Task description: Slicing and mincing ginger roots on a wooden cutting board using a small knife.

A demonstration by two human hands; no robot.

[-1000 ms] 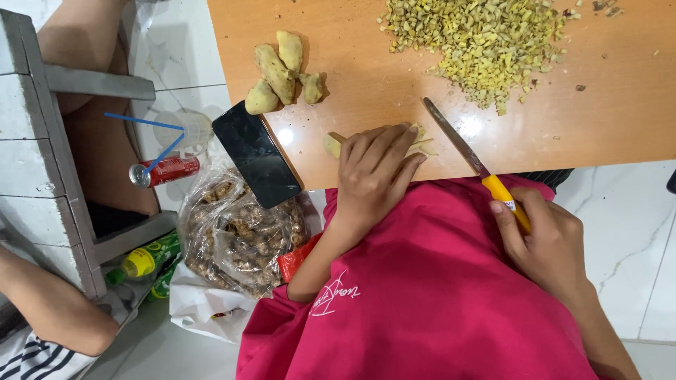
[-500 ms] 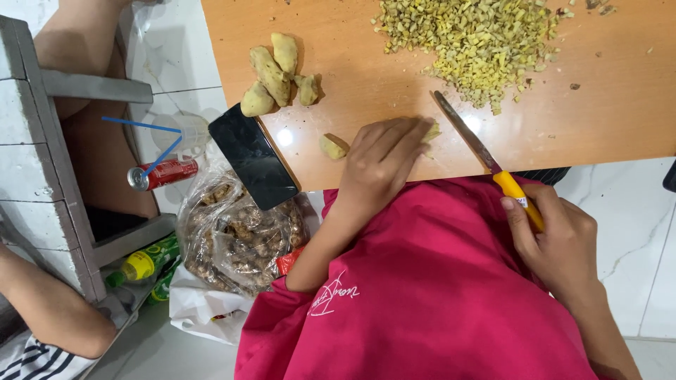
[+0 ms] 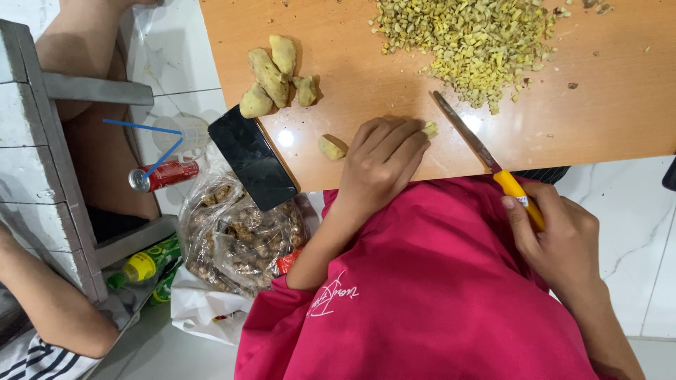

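Observation:
My left hand [image 3: 380, 158] lies fingers-down on the wooden board [image 3: 366, 84], holding a small piece of peeled ginger [image 3: 429, 129] under its fingertips. My right hand [image 3: 556, 236] grips the yellow handle of a knife [image 3: 486, 155]; its blade points up-left across the board, tip just right of the held piece. A loose ginger chunk [image 3: 331, 147] sits left of my left hand. A heap of chopped ginger [image 3: 472, 35] covers the far part of the board. Several whole peeled ginger pieces [image 3: 274, 74] lie at the board's left.
A black phone [image 3: 253, 158] overhangs the board's left edge. Below it on the floor are a clear bag of unpeeled ginger [image 3: 236, 239], a red can with a blue straw [image 3: 162, 174], a green bottle [image 3: 144, 266]. Another person's arm [image 3: 49, 309] and a grey stool [image 3: 42, 141] are at left.
The knife has moved to the right, away from my left hand. The loose chunk now lies uncovered left of my left hand, which has shifted slightly right.

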